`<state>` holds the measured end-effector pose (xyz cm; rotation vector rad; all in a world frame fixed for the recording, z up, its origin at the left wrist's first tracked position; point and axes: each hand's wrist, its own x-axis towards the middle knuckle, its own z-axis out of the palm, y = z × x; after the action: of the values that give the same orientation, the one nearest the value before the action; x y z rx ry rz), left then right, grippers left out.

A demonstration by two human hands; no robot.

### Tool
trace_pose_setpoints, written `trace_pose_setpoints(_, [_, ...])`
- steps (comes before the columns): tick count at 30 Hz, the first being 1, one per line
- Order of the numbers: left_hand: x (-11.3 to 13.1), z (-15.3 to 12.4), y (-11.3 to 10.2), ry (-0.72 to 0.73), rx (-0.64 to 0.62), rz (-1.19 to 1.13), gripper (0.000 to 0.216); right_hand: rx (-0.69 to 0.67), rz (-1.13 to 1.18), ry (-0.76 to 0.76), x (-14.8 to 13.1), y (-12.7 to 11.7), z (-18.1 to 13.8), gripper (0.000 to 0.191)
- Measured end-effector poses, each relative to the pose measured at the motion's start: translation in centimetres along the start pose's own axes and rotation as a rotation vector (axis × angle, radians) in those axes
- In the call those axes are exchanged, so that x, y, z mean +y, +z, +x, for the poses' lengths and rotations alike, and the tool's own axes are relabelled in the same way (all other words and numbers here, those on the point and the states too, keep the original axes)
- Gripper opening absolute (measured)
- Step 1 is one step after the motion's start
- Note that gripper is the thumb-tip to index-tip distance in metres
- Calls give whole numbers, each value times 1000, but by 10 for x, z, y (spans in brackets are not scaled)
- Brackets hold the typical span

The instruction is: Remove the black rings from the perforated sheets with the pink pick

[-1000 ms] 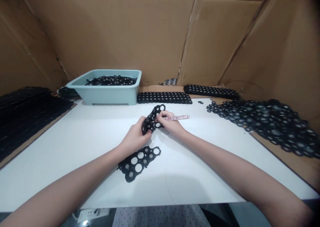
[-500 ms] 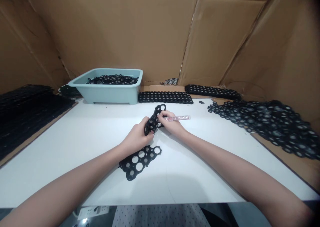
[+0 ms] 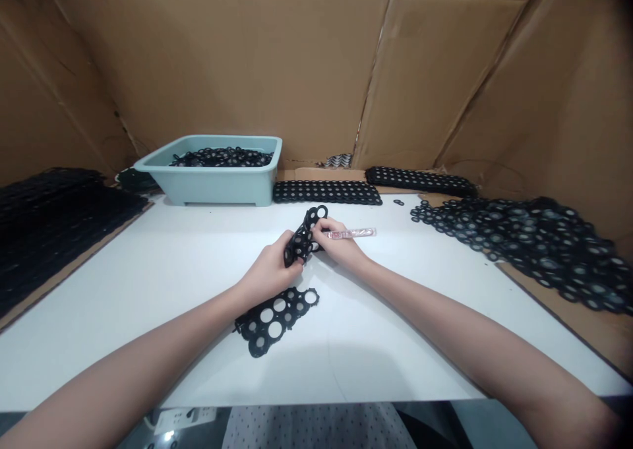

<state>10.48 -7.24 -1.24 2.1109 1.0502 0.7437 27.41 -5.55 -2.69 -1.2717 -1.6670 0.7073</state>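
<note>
Over the middle of the white table (image 3: 148,291), my left hand (image 3: 270,271) is closed on a black perforated rubber strip (image 3: 304,235) that curls up between both hands. My right hand (image 3: 341,244) grips a clear pink pen-like tool (image 3: 352,233) and touches the strip's upper end with its fingertips. A second black strip with round holes (image 3: 274,317) lies flat on the table just below my left wrist.
A pale teal tub (image 3: 212,172) holding black rings stands at the back left. Flat perforated strips (image 3: 326,192) lie behind my hands. Several black rings are heaped at the right (image 3: 534,241). Dark sheets are stacked at the left (image 3: 54,218). Cardboard walls enclose the table.
The view has shifted slightly. My hands have stayed in place, still working the strip; its curl has tightened a little.
</note>
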Motion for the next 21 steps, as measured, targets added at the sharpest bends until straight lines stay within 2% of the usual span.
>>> trace_pose_setpoints(5, [-2,3,1,0,40,-59,33,1,21,4,-2,-1,-1,21])
trace_pose_setpoints(9, [-2,6,0,-58,129,-155,36,-8,41,7,-1,-1,-2,21])
trace_pose_setpoints(12, [-3,8,-2,-150,207,-242,31,-5,80,10,0,-1,-2,20])
trace_pose_setpoints(17, [-9,10,-6,-326,255,-391,14,-5,129,20,-2,-3,1,20])
trace_pose_setpoints(21, [-14,11,-7,-355,261,-468,11,-21,168,46,-5,-5,3,19])
